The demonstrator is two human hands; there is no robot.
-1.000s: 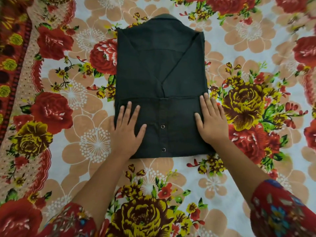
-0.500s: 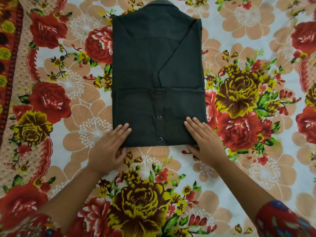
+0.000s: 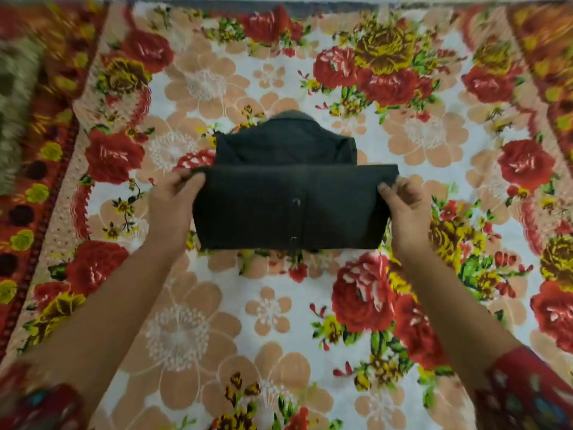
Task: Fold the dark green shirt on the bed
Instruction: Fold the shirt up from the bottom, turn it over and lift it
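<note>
The dark green shirt (image 3: 288, 209) is a narrow folded bundle in the middle of the bed. Its lower folded part is lifted off the bedspread and stands up toward me, showing two snap buttons along the placket. The collar end (image 3: 288, 141) still lies flat behind it. My left hand (image 3: 173, 209) pinches the lifted part's left edge, thumb in front. My right hand (image 3: 406, 212) grips its right edge the same way. Both forearms reach in from the bottom corners.
A flowered bedspread (image 3: 269, 321) in red, yellow and peach covers the whole bed. Its red patterned border (image 3: 34, 193) runs down the left side. A blurred furry grey-green thing (image 3: 15, 97) sits at the far left edge.
My hands went from resting flat at the shirt's bottom edge to gripping its two sides. The lower part has been lifted off the bed and raised toward the collar. The view pulled back.
</note>
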